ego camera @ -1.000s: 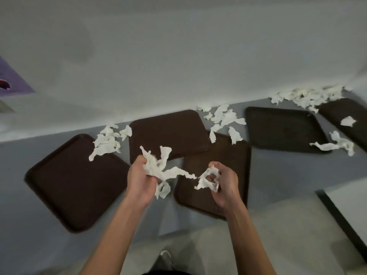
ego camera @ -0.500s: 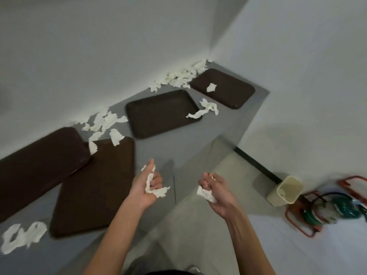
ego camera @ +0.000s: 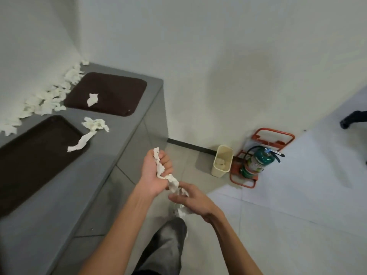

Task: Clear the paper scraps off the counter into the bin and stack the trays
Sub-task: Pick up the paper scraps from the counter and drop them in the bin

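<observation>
My left hand (ego camera: 155, 171) grips a long crumpled white paper scrap (ego camera: 164, 173) over the floor, past the counter's edge. My right hand (ego camera: 190, 201) is just below it and holds more white paper (ego camera: 181, 211), touching the hanging end of the strip. A cream bin (ego camera: 222, 161) stands on the floor by the wall, with paper inside. On the grey counter (ego camera: 111, 139) lie two brown trays: a far tray (ego camera: 111, 92) carrying one scrap (ego camera: 92, 99), and a near tray (ego camera: 35, 155) with a scrap strip (ego camera: 89, 132) over its corner. More scraps (ego camera: 47, 98) line the wall.
A green fire extinguisher (ego camera: 256, 161) in a red stand (ego camera: 272, 135) sits right beside the bin. My grey trouser leg (ego camera: 164, 245) is below my hands. A dark shape (ego camera: 353, 118) shows at the right edge over the pale floor tiles.
My view has swung right, away from the trays toward the bin. Both hands have left the counter with their paper and come together over the floor.
</observation>
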A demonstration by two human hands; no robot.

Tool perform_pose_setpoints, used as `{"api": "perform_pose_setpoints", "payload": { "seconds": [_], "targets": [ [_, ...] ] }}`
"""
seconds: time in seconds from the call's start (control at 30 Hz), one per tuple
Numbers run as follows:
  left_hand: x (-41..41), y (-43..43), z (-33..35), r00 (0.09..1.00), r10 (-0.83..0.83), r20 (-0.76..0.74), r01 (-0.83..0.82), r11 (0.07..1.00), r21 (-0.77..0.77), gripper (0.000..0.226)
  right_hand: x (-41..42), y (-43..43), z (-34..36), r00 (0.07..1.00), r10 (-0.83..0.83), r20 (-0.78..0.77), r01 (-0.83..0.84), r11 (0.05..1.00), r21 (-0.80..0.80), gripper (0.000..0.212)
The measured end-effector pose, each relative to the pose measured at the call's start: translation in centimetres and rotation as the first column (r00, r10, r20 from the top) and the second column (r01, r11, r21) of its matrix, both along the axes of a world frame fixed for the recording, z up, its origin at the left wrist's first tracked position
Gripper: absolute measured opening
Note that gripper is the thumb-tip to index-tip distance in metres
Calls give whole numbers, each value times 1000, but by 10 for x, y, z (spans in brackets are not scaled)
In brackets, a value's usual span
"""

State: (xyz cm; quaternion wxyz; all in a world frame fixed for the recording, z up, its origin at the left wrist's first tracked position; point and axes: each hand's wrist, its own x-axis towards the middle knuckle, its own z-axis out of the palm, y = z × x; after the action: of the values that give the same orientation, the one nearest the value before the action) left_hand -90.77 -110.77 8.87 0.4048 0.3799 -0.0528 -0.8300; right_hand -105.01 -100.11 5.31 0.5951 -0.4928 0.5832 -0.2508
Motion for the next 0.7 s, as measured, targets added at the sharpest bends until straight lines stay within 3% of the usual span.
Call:
{"api": "perform_pose_setpoints", "payload": {
  "seconds": [0.07, 0.13, 0.2, 0.27, 0.43, 0.63, 0.7],
  "targets": [
    [-36, -39, -7, 998, 2, 58, 0, 999, -38, 30, -24, -28, -5, 995, -94, 9, 95, 994, -47, 21],
    [-68, -76, -17, 977, 22, 211, 1, 994, -110, 25, -59, -57, -5, 977, -211, 8, 211, 977, -31, 24],
    [-98, -107, -29, 888, 42, 458, 51, 981, -190, 19, -99, -84, -2, 949, -316, 20, 317, 948, -33, 20],
    [-131, -128, -43, 796, 15, 605, 157, 960, -230, 20, -138, -111, 0, 934, -357, 25, 358, 931, -65, 18],
    [-226, -149, -63, 705, -274, 654, 509, 838, -197, 31, -206, -177, -7, 948, -307, -84, 294, 946, -139, 19],
    [-292, -184, -107, 603, -270, 751, 490, 868, -81, 45, -289, -225, -36, 988, -148, -37, 146, 987, -60, 35],
    [-308, -194, -132, 594, -264, 759, 434, 901, -26, 51, -322, -236, -58, 974, -227, -4, 228, 974, 11, 34]
  ]
}}
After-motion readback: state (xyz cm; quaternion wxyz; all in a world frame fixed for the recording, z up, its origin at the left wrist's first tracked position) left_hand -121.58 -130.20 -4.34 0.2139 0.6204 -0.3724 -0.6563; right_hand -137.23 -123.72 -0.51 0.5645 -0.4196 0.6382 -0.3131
